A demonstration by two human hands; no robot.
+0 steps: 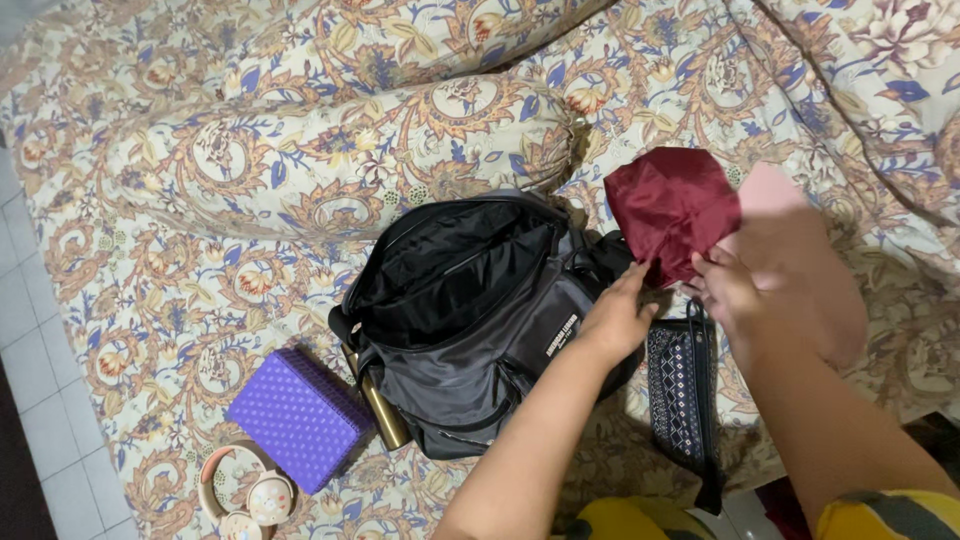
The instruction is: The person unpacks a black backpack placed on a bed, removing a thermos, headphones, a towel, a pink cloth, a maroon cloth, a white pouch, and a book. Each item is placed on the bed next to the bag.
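Floral bedding (200,250) in cream, orange and blue covers a bed seen from above, with a matching bolster pillow (330,150) lying across it and pale floor tiles (30,360) along the left edge. At the centre sits an open black and grey bag (460,330), its main compartment unzipped and dark inside. Just to its right, both of the person's hands meet over a folded maroon cloth (672,208), a thin, slightly shiny fabric that looks light, soft and limp, likely a little slippery. The left hand (618,318) reaches up with fingers extended, the tips touching the cloth's lower edge beside the bag; it is mostly open, and whether it pinches the fabric cannot be told. The right hand (728,290) is curled at the cloth's lower right corner and appears to grip it, with a pale pink piece (770,190) showing just behind; what that piece is cannot be made out. Such fabric would sag and unfold if held by one corner, so it seems best taken along a folded edge with both hands, or gathered in the palm. Below the hands lies a dark patterned pouch (678,390) with a strap. Left of the bag are a purple dotted box (298,415), a brass-coloured bottle (385,415) tucked against the bag's side, and cream headphones (245,495) near the bed's edge.
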